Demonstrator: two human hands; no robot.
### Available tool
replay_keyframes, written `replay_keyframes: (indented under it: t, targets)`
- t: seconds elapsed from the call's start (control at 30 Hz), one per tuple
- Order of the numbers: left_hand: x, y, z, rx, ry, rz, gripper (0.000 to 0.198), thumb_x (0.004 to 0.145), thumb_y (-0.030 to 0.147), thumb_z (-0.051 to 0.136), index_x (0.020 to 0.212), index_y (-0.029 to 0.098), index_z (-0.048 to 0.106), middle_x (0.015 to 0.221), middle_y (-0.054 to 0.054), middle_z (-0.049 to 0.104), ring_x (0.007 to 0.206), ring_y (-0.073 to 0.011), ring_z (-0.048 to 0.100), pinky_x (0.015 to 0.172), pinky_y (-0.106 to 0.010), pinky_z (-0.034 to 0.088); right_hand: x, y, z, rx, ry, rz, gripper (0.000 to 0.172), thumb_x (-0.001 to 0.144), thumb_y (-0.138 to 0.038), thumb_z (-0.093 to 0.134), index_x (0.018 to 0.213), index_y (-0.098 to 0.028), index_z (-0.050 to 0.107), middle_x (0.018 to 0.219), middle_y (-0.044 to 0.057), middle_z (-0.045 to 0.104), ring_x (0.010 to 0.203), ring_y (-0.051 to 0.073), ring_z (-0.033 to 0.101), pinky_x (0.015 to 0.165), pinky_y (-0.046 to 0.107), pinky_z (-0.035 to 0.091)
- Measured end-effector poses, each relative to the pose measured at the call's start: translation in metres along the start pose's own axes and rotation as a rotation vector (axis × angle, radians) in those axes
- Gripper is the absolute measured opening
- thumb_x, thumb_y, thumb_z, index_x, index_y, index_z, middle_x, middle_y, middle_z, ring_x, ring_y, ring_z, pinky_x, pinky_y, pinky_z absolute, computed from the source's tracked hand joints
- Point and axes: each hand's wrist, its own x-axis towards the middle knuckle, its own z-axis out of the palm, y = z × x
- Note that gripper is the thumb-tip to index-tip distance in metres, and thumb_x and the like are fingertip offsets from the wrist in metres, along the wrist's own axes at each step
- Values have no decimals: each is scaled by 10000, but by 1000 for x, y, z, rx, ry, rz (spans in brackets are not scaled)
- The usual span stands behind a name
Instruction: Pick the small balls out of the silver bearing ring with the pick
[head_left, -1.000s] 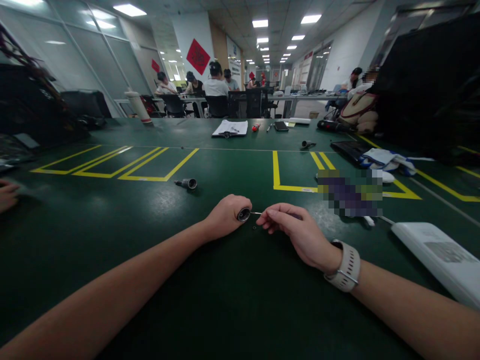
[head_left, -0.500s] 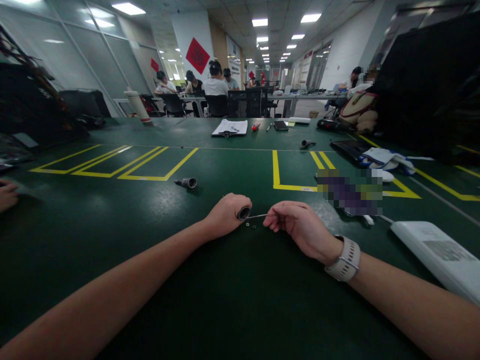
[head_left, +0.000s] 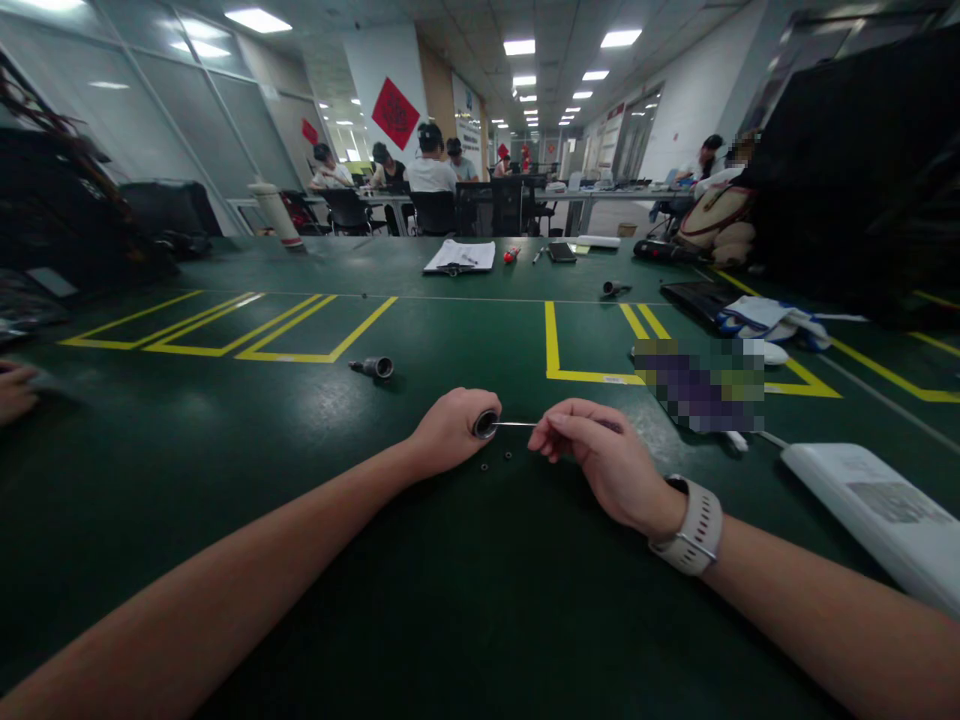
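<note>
Head view: left hand [head_left: 454, 430] was wrapped around a hollow metal part [head_left: 485, 426], open mouth turned right and toward the camera; right hand [head_left: 581, 440] was pinched on a thin-shafted tool [head_left: 516, 424]. Key relation: shaft ran near-level leftward from the right hand to that mouth, crosswise to the person, tip at or inside it (couldn't tell how deep), and only the shaft bridged the gap between hands. Two small rings, left ring [head_left: 484, 467] and right ring [head_left: 508, 455], lay on the worktop [head_left: 480, 600] just nearside of the shaft, touching neither hand.
</note>
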Motion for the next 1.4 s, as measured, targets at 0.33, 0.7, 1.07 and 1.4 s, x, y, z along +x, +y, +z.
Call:
replay_keyframes:
  t: [0.33,0.7,1.07,1.4]
  targets:
    - [0,1,1,-6,56,-2,85,766,194,545,689,174,517,622,32,541,576,-116,484,585,-248,348,-7,-6,7,-444,-127,-66,195,899,-270,483,876,-197,663,890,39,649,837,175,595,745,342,468]
    - [0,-1,2,-7,75,7,116,776,223,545,677,173,509,613,33,540,565,-111,479,572,-242,346,-8,-1,9,-451,-176,-76,203,899,-274,493,954,-221,681,911,31,658,841,171,602,735,330,478]
    - [-1,-1,3,-68,58,-14,96,757,200,537,668,172,514,605,30,532,574,-111,501,549,-227,354,-10,-5,11,-491,-133,-176,190,890,-269,504,940,-238,684,895,29,666,860,182,607,771,352,472]
    - [-1,-2,4,-31,84,-10,105,758,213,548,669,172,512,609,28,534,572,-113,483,562,-234,351,-14,-4,15,-724,-120,-331,168,889,-217,483,873,-216,651,875,58,664,818,195,600,761,371,472]
